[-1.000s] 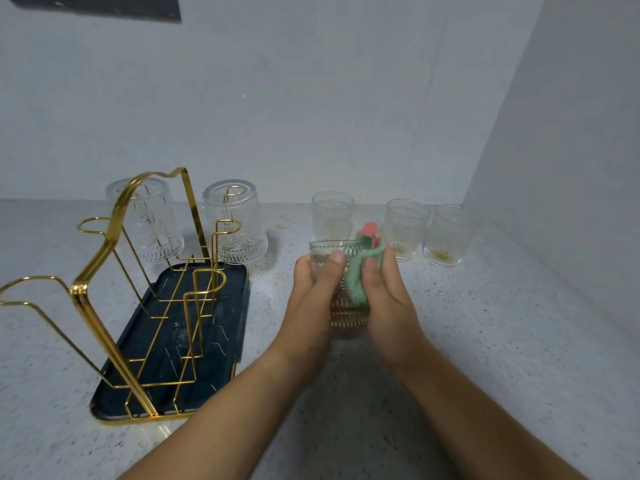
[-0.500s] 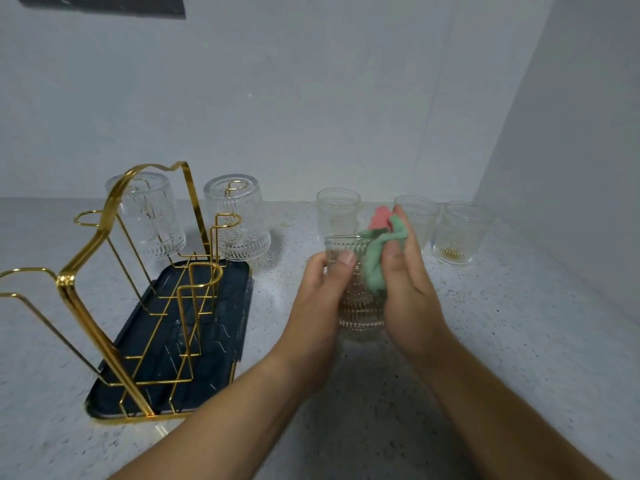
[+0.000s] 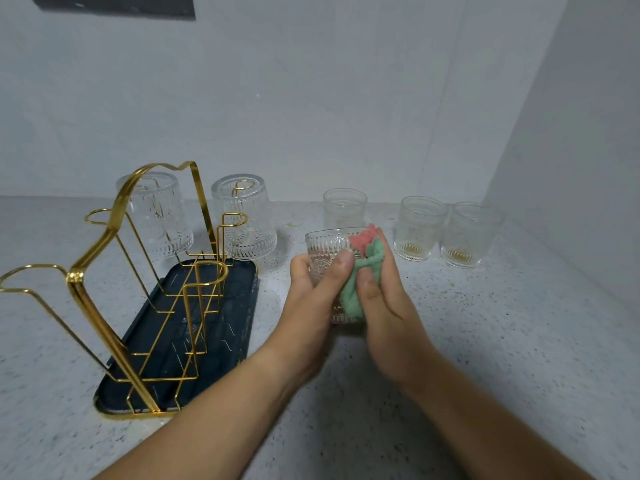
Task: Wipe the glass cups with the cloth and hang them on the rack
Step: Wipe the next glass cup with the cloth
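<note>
**Cup and cloth drawn left, clear of the back row**

The left hand (image 3: 311, 299) grips the ribbed glass cup (image 3: 325, 247), fingers curled behind it and the thumb laid across its front. The right hand (image 3: 384, 306) pinches the green and pink cloth (image 3: 353, 296) against the cup's right side, with the pink end bunched at the rim. Half a second ago the right fingers overlapped the middle upright cup (image 3: 417, 230). Now that cup stands in full view and the held cup has shifted a little left, in front of the left upright cup (image 3: 344, 207). The left thumb has moved across until it almost meets the cloth.

The three upright cups line the back edge of the countertop (image 3: 485, 341), with the last one (image 3: 467, 237) near the back right corner. The gold rack (image 3: 74, 277) stands on its dark tray (image 3: 239, 282) towards the left edge. It carries two inverted cups (image 3: 162, 216) (image 3: 246, 220) on its far pegs, while the nearer pegs are bare. Open countertop lies between the tray and the hands, and more lies right of the forearms towards the side wall.
</note>
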A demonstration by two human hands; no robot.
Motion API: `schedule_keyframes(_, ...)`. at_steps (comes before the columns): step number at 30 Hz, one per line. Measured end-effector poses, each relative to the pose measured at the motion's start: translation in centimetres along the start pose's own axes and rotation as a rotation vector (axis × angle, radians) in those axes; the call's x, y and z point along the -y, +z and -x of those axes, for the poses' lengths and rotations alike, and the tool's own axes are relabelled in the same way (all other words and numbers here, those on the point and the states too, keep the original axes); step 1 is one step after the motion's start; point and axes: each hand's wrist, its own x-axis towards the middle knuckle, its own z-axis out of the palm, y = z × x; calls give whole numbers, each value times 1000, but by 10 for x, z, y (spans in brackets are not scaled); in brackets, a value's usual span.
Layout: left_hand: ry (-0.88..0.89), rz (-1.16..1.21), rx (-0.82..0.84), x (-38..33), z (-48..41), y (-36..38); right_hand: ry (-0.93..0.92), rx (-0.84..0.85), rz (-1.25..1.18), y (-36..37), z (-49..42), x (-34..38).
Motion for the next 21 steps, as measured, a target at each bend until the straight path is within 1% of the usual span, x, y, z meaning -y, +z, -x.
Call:
schedule_keyframes(3,-18,9,51,2,-1,-1,11,-25,-16,-2,-2,5)
schedule_keyframes(6,-12,-9,83,1,1,0,5,-86,-24,-6,-6,12)
schedule_keyframes(9,9,-19,86,0,1,1,2,-139,-20,-7,-11,16)
schedule_keyframes(12,-4,-51,77,1,-1,-1,34,-114,17,-1,-7,13)
schedule_keyframes(17,-55,-22,42,1,-4,-8,40,-24,207,10,18,11)
schedule_keyframes(19,-27,-17,20,1,-2,-7,45,-13,222,9,20,14)
schedule_keyframes(21,-8,-16,54,2,1,-2,63,-32,212,5,15,24)
